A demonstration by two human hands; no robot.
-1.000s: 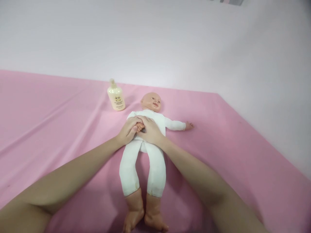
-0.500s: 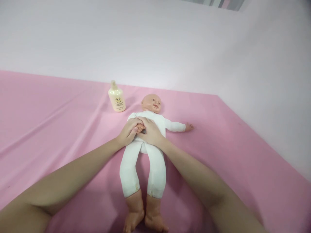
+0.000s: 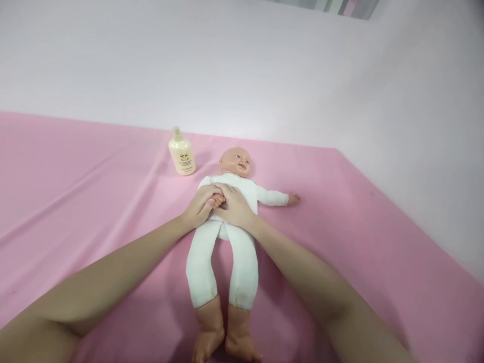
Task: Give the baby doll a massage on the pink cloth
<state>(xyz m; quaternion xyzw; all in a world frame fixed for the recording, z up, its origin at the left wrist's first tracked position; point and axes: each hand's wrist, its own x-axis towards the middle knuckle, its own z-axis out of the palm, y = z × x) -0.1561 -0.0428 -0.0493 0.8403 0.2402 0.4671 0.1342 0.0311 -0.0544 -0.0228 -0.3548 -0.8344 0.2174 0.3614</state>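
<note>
Near the far cloth edge (image 3: 280, 146) — doll's head (image 3: 233, 161)

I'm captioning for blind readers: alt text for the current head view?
A person's left hand and right hand meet on a white-clad doll, around its small hand. The doll lies on pink cloth, a cream bottle near its head.

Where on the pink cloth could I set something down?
The pink cloth is bare left of the bottle and right of the doll, past its outstretched arm. It's crowded over the doll's torso, where the left hand and right hand meet at its small hand.
</note>
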